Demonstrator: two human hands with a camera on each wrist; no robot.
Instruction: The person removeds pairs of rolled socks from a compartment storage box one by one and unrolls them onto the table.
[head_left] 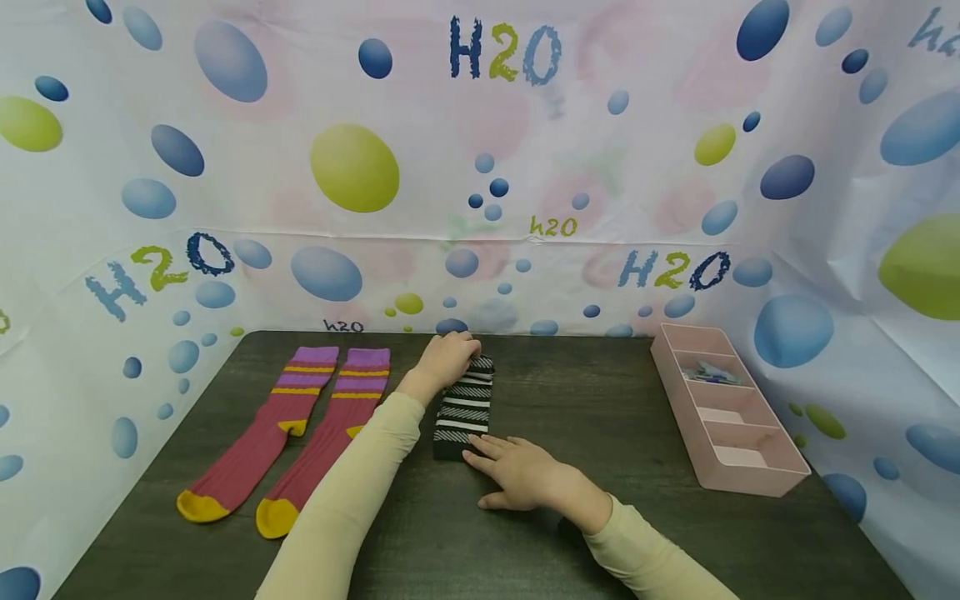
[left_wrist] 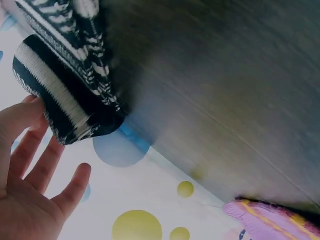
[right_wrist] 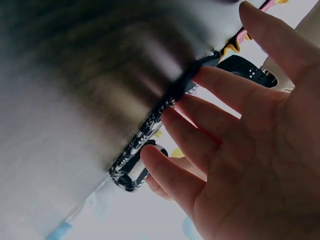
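Observation:
A black-and-white striped sock (head_left: 465, 412) lies lengthwise near the middle of the table; whether a second one lies under it I cannot tell. My left hand (head_left: 448, 360) pinches its far end. In the left wrist view that end of the sock (left_wrist: 60, 95) is doubled over, thumb and fingertips on its edge and the other fingers spread. My right hand (head_left: 528, 475) lies low at the near end, its straight fingertips touching the fabric. The right wrist view shows those extended fingers (right_wrist: 185, 127) along the sock, which is seen edge-on.
Two maroon socks with yellow toes and purple striped cuffs, a left one (head_left: 255, 442) and a right one (head_left: 330, 454), lie flat at the left. My left forearm partly covers the right one. A pink divided box (head_left: 678, 417) at the right holds small items in one compartment.

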